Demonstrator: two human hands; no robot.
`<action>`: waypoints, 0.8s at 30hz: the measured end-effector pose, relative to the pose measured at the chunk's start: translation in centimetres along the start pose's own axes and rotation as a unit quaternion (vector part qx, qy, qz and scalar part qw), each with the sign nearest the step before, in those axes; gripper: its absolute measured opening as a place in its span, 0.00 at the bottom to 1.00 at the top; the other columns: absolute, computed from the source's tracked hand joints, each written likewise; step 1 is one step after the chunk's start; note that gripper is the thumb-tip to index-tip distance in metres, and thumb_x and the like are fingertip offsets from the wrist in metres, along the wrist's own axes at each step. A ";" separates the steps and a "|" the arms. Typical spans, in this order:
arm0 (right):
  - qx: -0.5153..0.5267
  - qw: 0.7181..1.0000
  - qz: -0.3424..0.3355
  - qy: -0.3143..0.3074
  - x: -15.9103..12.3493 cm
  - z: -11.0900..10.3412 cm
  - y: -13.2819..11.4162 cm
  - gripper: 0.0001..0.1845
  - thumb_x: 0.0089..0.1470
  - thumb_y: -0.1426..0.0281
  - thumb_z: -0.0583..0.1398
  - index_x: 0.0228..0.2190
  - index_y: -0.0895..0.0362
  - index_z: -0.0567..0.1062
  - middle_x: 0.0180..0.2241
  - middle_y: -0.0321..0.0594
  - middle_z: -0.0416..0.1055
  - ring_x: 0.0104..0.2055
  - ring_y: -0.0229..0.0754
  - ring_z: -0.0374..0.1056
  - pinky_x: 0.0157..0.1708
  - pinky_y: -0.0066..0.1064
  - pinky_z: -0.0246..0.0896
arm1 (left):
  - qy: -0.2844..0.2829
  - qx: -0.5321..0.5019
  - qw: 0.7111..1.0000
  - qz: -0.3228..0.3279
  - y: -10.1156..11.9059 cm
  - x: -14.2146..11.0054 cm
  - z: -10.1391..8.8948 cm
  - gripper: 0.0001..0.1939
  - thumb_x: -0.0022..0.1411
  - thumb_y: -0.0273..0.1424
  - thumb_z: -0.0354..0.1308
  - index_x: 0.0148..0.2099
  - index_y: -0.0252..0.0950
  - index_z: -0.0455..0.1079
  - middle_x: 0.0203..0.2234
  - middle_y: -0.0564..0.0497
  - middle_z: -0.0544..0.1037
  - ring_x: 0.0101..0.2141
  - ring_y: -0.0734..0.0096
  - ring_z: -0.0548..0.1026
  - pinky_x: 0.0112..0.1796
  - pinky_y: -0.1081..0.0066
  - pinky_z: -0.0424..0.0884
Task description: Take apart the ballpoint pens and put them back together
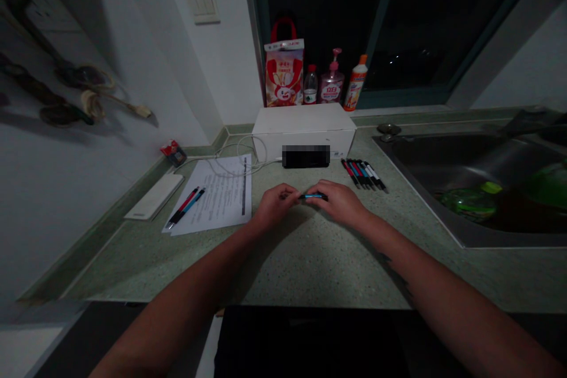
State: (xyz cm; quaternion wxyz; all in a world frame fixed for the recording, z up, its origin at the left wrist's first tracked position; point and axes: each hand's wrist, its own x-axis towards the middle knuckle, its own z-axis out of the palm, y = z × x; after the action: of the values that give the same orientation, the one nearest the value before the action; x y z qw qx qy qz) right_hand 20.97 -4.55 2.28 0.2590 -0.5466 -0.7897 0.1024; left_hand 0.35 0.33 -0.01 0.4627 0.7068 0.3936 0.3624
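Observation:
My left hand point(275, 204) and my right hand point(339, 201) meet above the speckled green countertop point(301, 260). A slim blue pen point(313, 196) lies between them, gripped by my right fingers, with my left fingertips pinching at its left end. Part of the pen is hidden by my fingers. To the right, several pens point(364, 175) lie side by side on the counter. To the left, a red pen and a blue pen point(186, 207) rest on printed paper sheets point(221, 195).
Behind the hands stand a white box point(303, 124) and a blurred black object point(305, 156). A white cable point(239, 159) and a flat white block point(154, 196) lie left. A steel sink point(465, 183) holding a green bottle point(469, 204) is right. Bottles and a bag point(284, 74) stand by the window.

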 end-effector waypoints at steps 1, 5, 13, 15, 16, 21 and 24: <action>0.000 1.000 0.000 0.002 0.0 0.0 0.0 0.08 0.62 0.62 0.62 0.40 0.51 0.80 0.39 0.41 0.78 0.42 0.46 0.73 0.41 0.35 0.63 | 0.006 -0.008 1.000 0.004 0.1 0.1 0.0 0.08 0.60 0.35 0.65 0.36 0.35 0.74 0.31 0.48 0.81 0.34 0.68 0.80 0.40 0.66 0.76; 0.001 1.000 0.003 0.018 0.0 -0.1 0.0 0.07 0.62 0.64 0.63 0.40 0.52 0.80 0.39 0.41 0.77 0.42 0.45 0.73 0.40 0.34 0.63 | 0.017 -0.053 0.998 -0.017 0.1 0.3 0.0 0.10 0.59 0.34 0.66 0.41 0.34 0.73 0.30 0.49 0.81 0.34 0.68 0.80 0.39 0.66 0.76; -0.005 1.000 0.016 0.026 0.0 -0.2 -0.1 0.07 0.60 0.65 0.64 0.40 0.53 0.80 0.39 0.41 0.77 0.41 0.46 0.73 0.40 0.35 0.63 | 0.038 -0.044 0.998 -0.021 0.4 0.2 -0.2 0.10 0.61 0.36 0.64 0.38 0.34 0.73 0.27 0.49 0.80 0.30 0.68 0.78 0.37 0.68 0.74; -0.005 0.999 0.016 0.030 0.0 -0.2 0.0 0.07 0.61 0.65 0.64 0.40 0.53 0.80 0.39 0.41 0.77 0.41 0.46 0.73 0.40 0.35 0.63 | 0.038 -0.040 0.998 -0.017 0.4 0.2 -0.2 0.09 0.59 0.35 0.65 0.37 0.34 0.73 0.28 0.49 0.80 0.31 0.68 0.78 0.38 0.68 0.74; -0.003 0.999 0.016 0.031 0.0 -0.2 0.0 0.07 0.61 0.65 0.64 0.39 0.53 0.80 0.39 0.41 0.77 0.41 0.46 0.73 0.40 0.35 0.63 | 0.045 -0.043 0.998 -0.012 0.4 0.2 -0.2 0.10 0.57 0.35 0.67 0.37 0.34 0.73 0.29 0.49 0.80 0.32 0.68 0.79 0.38 0.68 0.74; -0.005 0.999 0.014 0.034 0.0 -0.1 0.1 0.07 0.61 0.64 0.64 0.39 0.52 0.80 0.38 0.41 0.77 0.41 0.46 0.73 0.40 0.35 0.62 | 0.044 -0.047 0.998 -0.016 0.2 0.2 -0.2 0.11 0.59 0.38 0.65 0.36 0.35 0.73 0.27 0.49 0.80 0.31 0.67 0.78 0.37 0.67 0.74; -0.009 0.999 0.011 0.034 0.0 0.0 0.2 0.07 0.61 0.64 0.63 0.39 0.52 0.80 0.38 0.40 0.77 0.41 0.46 0.73 0.39 0.34 0.62 | 0.058 -0.045 0.997 -0.002 0.1 0.3 -0.3 0.12 0.56 0.36 0.68 0.38 0.35 0.74 0.30 0.49 0.81 0.33 0.68 0.79 0.39 0.67 0.74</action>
State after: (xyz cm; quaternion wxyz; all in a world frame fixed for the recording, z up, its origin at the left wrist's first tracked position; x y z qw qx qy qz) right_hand 21.15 -4.46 2.22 0.2796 -0.5609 -0.7752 0.0790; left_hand 0.27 0.64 0.24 0.4715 0.6624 0.4039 0.4193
